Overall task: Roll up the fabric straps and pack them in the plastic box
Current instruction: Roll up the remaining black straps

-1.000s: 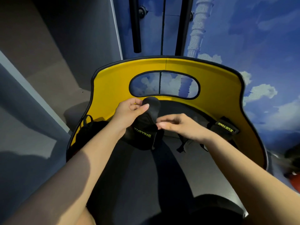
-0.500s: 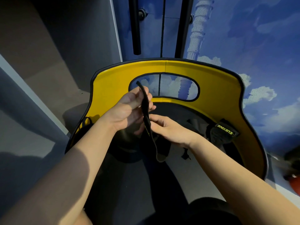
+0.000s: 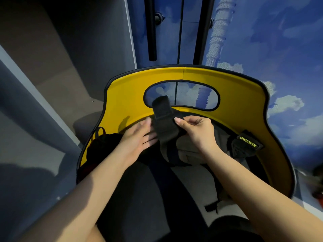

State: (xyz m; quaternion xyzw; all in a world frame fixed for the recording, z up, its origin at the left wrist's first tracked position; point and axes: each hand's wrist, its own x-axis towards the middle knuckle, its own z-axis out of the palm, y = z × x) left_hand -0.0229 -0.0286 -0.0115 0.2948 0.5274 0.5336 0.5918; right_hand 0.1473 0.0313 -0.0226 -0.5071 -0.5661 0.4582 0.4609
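In the head view, the right hand (image 3: 195, 131) pinched the black strap (image 3: 166, 123) above the yellow tray (image 3: 244, 95). The left hand (image 3: 138, 137) lay flat against it, fingers straight. The loose strap could slip and unroll. No plastic box showed.

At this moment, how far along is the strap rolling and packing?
Early. Nothing looks finished: no rolled strap or plastic box shows. In hand: the right hand pinches a black strap held up unrolled, and the left hand touches it with straight fingers. Left: another strap lies loose by the yellow wall.
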